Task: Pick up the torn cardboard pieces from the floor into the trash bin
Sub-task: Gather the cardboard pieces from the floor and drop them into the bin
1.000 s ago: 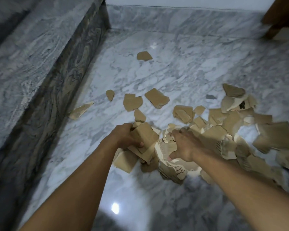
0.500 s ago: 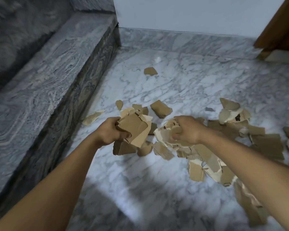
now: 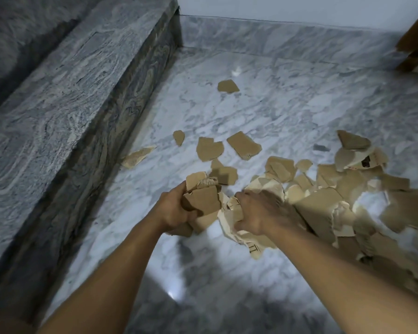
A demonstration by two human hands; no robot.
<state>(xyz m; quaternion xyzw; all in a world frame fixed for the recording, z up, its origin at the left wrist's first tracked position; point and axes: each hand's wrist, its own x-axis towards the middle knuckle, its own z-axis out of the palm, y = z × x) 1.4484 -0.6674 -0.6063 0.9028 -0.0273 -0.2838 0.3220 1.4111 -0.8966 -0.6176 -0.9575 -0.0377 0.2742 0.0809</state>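
Observation:
Torn brown cardboard pieces lie scattered on the white marble floor [image 3: 287,112]. My left hand [image 3: 173,210] grips a bundle of several brown pieces [image 3: 203,201] just above the floor. Beside it, my right hand [image 3: 258,213] grips a crumpled bundle of pale, printed pieces [image 3: 234,227]. A dense heap of cardboard [image 3: 336,189] spreads to the right of my right hand, some of it blurred. Loose single pieces lie farther out: one flat piece [image 3: 244,145], one notched piece [image 3: 209,149], one distant piece [image 3: 228,86]. No trash bin is in view.
A grey marble step [image 3: 65,112] runs along the left side, with one cardboard sliver [image 3: 138,156] at its base. A marble skirting and white wall [image 3: 287,8] close the far end. Brown wooden furniture [image 3: 415,44] stands at the far right corner.
Both hands came up off the floor with their bundles, then dropped back down toward the heap. The view tipped up and then down again. Some pieces fell from the right bundle.

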